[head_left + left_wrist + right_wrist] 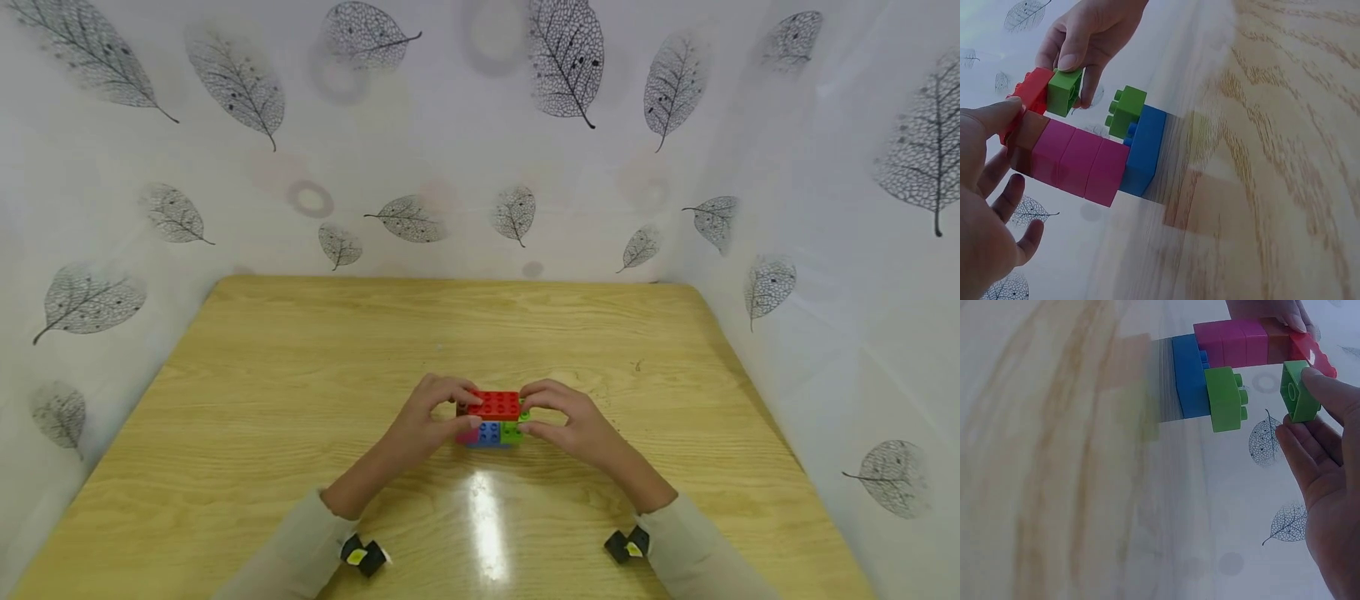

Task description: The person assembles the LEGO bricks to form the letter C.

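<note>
A blue brick lies flat on the table. From its left end rises a stack of several pink bricks topped by a brown brick. On its right end sits a green brick, studs up. A red brick spans from the top of the brown one toward the right. My left hand grips the red brick at its left end, fingers behind and thumb in front. My right hand pinches a second green brick under the red brick's right end, with a gap above the lower green brick.
The wooden table extends around the bricks, with a bright reflection in front of them. A pale leaf-printed sheet hangs behind it and along both sides. Small black devices are worn at both wrists.
</note>
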